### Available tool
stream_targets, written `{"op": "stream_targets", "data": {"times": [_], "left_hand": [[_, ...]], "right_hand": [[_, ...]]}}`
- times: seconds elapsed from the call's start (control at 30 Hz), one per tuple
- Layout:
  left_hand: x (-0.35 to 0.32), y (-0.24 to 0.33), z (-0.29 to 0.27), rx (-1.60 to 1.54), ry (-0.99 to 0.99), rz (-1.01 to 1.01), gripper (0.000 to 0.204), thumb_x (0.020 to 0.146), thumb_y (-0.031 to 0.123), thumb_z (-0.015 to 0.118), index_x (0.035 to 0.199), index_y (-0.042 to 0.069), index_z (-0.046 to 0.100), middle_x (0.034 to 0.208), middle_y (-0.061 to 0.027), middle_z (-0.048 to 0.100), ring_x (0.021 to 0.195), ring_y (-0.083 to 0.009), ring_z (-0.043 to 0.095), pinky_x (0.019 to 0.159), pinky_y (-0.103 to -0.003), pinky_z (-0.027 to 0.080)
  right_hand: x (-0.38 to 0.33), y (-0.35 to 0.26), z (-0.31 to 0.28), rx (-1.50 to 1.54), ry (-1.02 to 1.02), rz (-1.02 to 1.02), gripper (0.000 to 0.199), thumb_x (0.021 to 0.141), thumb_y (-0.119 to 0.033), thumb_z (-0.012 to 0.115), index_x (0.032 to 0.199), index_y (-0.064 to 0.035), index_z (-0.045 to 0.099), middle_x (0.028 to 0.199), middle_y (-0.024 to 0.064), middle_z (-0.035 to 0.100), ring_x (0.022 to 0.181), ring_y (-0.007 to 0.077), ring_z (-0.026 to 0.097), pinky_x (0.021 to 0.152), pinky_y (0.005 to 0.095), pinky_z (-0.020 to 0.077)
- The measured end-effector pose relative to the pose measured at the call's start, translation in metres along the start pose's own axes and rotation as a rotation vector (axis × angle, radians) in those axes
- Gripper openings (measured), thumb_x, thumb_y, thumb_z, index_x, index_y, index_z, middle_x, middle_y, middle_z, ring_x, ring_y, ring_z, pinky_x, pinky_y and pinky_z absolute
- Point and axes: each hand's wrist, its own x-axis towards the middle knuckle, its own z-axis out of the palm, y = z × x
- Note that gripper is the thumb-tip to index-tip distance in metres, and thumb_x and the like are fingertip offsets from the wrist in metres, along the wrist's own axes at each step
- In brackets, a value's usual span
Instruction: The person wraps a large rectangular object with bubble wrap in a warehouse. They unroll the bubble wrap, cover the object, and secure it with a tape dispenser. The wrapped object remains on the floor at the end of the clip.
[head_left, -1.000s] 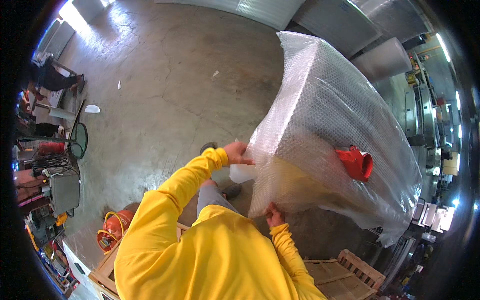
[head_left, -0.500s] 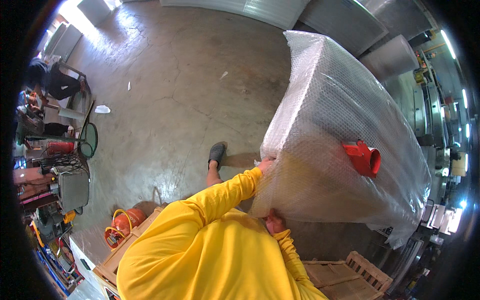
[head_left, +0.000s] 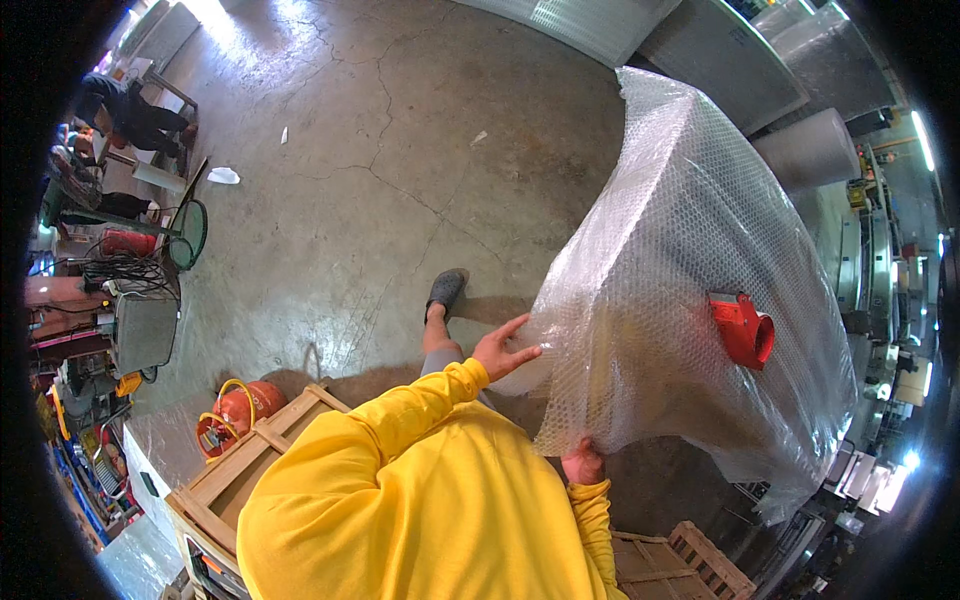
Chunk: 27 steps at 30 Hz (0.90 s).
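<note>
A large box-shaped object under clear bubble wrap (head_left: pixel 690 215) stands in front of me to the right; the wrap hides what it is. My left hand (head_left: pixel 503 350) is at the wrap's left edge, thumb and fingers spread, gripping nothing. Lower down, my right hand (head_left: pixel 584 463) is closed on the near edge of the bubble wrap, whose loose sheet hangs between the two hands. On top of the wrapped object rests a red tape dispenser (head_left: pixel 742 328), out of reach of both hands' fingers.
Wooden crates stand near me at the left (head_left: pixel 275 440) and lower right (head_left: pixel 665 565). Beside the left crate is an orange gas cylinder (head_left: pixel 250 405). A bubble wrap roll (head_left: pixel 812 150) lies behind the object. Another person (head_left: pixel 140 115) is at the far left.
My left hand has let go of the bubble wrap and moved left, its fingers now spread. The right hand keeps its hold. The wrap's left edge now hangs looser.
</note>
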Motion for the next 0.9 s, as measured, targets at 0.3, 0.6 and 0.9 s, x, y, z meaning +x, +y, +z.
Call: {"op": "stream_targets", "data": {"times": [0.3,0.6,0.9], "left_hand": [[0.073,-0.046,0.078,-0.544,-0.348,-0.067,0.038,0.086,0.027,0.067,0.115,0.002,0.063,0.105,-0.0037,0.066,0.094,-0.0126,0.057,0.082,-0.029,0.045],[0.130,-0.024,0.113,-0.406,-0.316,-0.222,0.042,0.079,0.027,0.070,0.109,-0.001,0.066,0.102,-0.0081,0.067,0.094,-0.0164,0.060,0.084,-0.031,0.046],[0.124,-0.040,0.036,-0.268,-0.551,-0.134,0.049,0.077,0.026,0.073,0.117,0.001,0.061,0.111,-0.0148,0.065,0.102,-0.0211,0.060,0.091,-0.032,0.046]], "right_hand": [[-0.008,-0.012,0.021,0.072,0.037,0.159,0.039,0.093,-0.032,0.054,0.126,-0.0116,0.053,0.127,0.0064,0.055,0.118,0.0246,0.050,0.106,0.0436,0.0336],[0.082,0.014,0.028,-0.494,0.329,-0.008,0.034,0.084,-0.025,0.072,0.110,-0.0057,0.060,0.115,0.0066,0.058,0.094,0.0183,0.060,0.081,0.0326,0.0510],[0.234,0.000,0.043,-0.614,0.626,-0.177,0.036,0.079,-0.030,0.077,0.099,-0.0026,0.066,0.086,0.0052,0.067,0.073,0.0141,0.064,0.060,0.0251,0.0494]]}}
